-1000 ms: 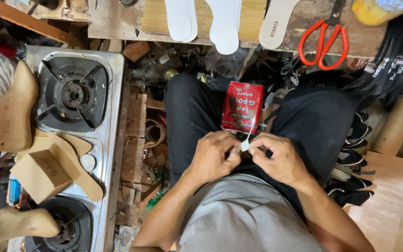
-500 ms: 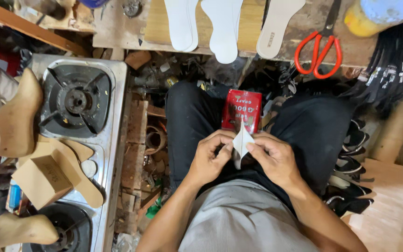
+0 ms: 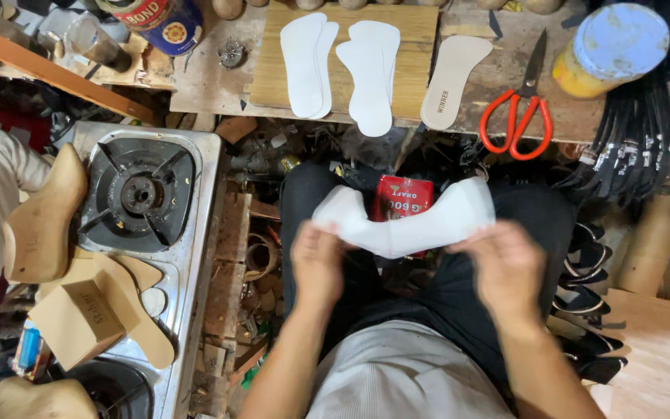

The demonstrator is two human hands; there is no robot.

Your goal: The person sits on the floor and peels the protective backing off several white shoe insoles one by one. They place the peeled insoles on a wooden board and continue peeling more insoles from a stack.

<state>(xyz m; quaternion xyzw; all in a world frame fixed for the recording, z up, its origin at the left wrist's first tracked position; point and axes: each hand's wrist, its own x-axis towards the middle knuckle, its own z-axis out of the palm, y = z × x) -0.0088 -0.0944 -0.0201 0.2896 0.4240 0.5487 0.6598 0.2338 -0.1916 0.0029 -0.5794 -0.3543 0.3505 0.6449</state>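
Over the lap, both hands stretch a white insole (image 3: 420,221) between them. The left hand (image 3: 318,260) is closed around the rounded end at its 1 o'clock, fingers curled over the edge. The right hand (image 3: 508,264) pinches the wider end at its 11 o'clock, fingers folded tight. The insole bows downward in the middle, spanning from hand to hand. Just behind it, at 12 o'clock, a red tin (image 3: 402,198) rests between the knees. Further toward 12 o'clock, more white insoles (image 3: 343,66) lie on a wooden board (image 3: 412,46), with red-handled scissors (image 3: 517,116) at 1 o'clock. A gas stove (image 3: 145,194) sits at 9 o'clock.
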